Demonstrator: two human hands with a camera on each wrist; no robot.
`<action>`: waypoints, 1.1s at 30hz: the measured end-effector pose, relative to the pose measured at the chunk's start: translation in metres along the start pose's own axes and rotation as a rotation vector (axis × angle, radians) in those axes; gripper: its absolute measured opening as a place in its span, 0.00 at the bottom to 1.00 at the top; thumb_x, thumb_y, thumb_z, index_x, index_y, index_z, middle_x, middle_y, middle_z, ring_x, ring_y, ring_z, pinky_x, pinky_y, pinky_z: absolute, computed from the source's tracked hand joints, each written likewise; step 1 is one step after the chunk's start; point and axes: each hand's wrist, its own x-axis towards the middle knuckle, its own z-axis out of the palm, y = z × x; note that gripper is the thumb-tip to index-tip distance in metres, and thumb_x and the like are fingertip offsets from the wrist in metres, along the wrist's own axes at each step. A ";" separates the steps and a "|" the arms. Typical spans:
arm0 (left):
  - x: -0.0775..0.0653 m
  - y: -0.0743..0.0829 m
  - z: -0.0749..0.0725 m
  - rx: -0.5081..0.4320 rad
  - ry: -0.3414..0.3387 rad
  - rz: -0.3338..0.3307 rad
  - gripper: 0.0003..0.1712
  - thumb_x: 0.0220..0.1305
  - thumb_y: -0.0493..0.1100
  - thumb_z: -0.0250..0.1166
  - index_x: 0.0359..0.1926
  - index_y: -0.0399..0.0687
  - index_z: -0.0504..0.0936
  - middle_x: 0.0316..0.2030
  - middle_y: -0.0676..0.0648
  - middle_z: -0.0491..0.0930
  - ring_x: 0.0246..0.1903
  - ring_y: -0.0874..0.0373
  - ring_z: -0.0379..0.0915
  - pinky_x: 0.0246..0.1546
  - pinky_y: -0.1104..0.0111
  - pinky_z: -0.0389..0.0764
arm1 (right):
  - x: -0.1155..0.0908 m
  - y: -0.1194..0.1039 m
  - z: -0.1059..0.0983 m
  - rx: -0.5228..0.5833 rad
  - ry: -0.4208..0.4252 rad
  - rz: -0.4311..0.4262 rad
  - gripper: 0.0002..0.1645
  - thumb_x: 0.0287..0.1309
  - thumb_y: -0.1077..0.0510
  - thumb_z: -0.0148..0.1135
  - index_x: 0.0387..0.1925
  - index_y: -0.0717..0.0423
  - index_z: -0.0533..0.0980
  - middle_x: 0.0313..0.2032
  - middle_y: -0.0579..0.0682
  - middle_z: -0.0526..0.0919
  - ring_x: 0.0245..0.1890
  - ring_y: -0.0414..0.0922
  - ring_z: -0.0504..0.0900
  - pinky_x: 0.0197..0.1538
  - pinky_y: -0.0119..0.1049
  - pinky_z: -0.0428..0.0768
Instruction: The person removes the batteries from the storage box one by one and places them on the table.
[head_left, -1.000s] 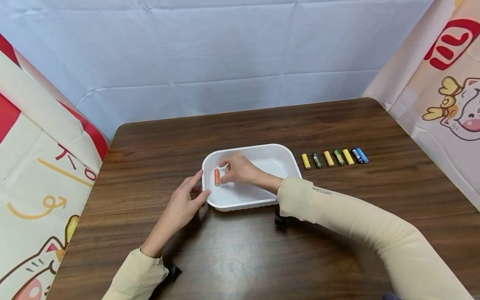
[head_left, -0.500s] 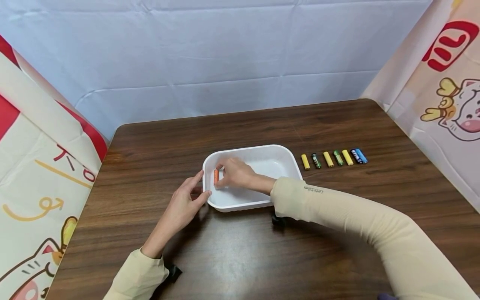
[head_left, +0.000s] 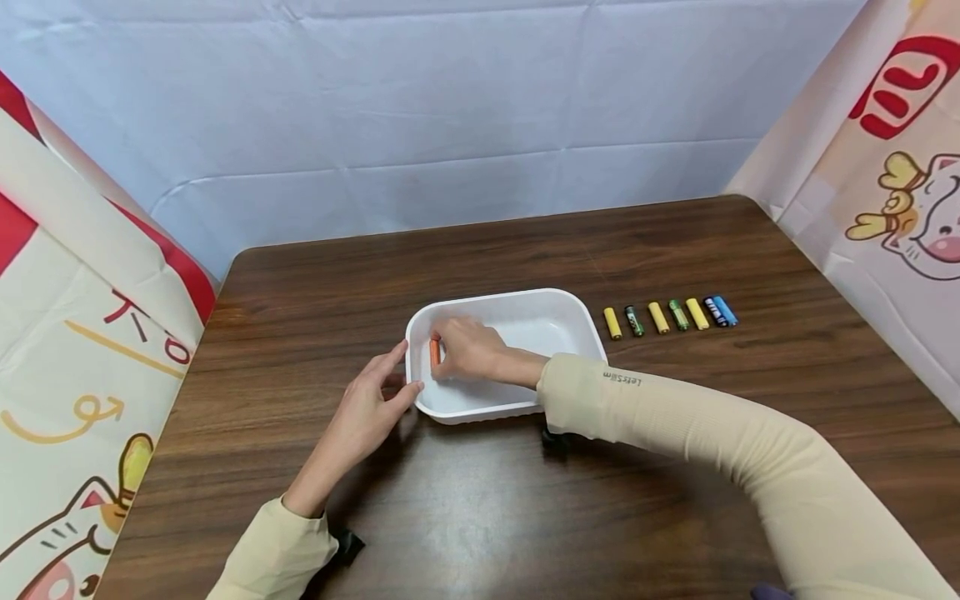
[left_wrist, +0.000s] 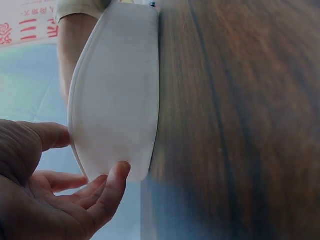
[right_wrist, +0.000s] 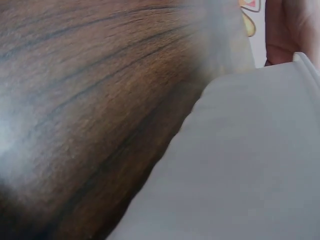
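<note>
A white rectangular tray (head_left: 525, 406) sits on the brown table, and an orange battery (head_left: 435, 353) is inside near its left end. My right hand (head_left: 471, 348) reaches into the tray and pinches the battery between thumb and forefinger; its other fingers are mostly hidden. At the tray's left end my left hand (head_left: 371, 392) touches the outside, thumb and fingers spread. In the left wrist view, that hand's fingertips (left_wrist: 120, 170) rest against the tray's outer wall (left_wrist: 117, 90). Only the tray's side (right_wrist: 240, 160) and table fill most of the right wrist view.
Right of the tray, several batteries lie in a row on the table (head_left: 480, 517): a yellow battery (head_left: 612, 323) is nearest the tray and a blue battery (head_left: 725, 311) farthest. A pale cloth (head_left: 450, 108) hangs behind the table, with printed cloths at both sides.
My right hand has shifted slightly left and down in the tray, and its finger and thumb have closed in on the orange battery. The left hand and tray have stayed nearly still.
</note>
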 end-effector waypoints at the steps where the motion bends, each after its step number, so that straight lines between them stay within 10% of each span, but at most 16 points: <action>1: 0.000 0.000 0.000 0.001 0.000 0.000 0.38 0.71 0.38 0.66 0.78 0.37 0.62 0.65 0.37 0.73 0.54 0.44 0.82 0.54 0.52 0.83 | 0.000 0.000 -0.001 0.004 -0.012 0.004 0.16 0.49 0.54 0.79 0.36 0.51 0.80 0.28 0.46 0.76 0.30 0.43 0.74 0.26 0.37 0.73; 11: -0.002 -0.003 0.002 -0.008 -0.003 -0.032 0.38 0.73 0.40 0.65 0.79 0.42 0.61 0.66 0.39 0.72 0.55 0.46 0.82 0.53 0.54 0.84 | -0.021 0.020 -0.039 0.158 -0.019 -0.180 0.07 0.46 0.61 0.71 0.24 0.49 0.78 0.22 0.41 0.70 0.24 0.37 0.67 0.29 0.29 0.63; 20: -0.002 -0.004 0.001 0.011 0.002 -0.028 0.38 0.73 0.42 0.64 0.79 0.45 0.62 0.66 0.40 0.73 0.53 0.48 0.82 0.51 0.56 0.83 | -0.067 0.072 -0.098 0.314 0.065 -0.344 0.19 0.50 0.68 0.67 0.47 0.58 0.80 0.35 0.48 0.81 0.37 0.43 0.77 0.40 0.32 0.79; 33: -0.003 -0.004 0.001 0.030 0.004 -0.033 0.38 0.73 0.43 0.65 0.79 0.46 0.62 0.64 0.40 0.74 0.52 0.49 0.82 0.52 0.55 0.82 | -0.138 0.173 -0.167 0.211 0.254 -0.246 0.31 0.55 0.70 0.74 0.60 0.54 0.78 0.38 0.46 0.83 0.37 0.39 0.80 0.38 0.25 0.79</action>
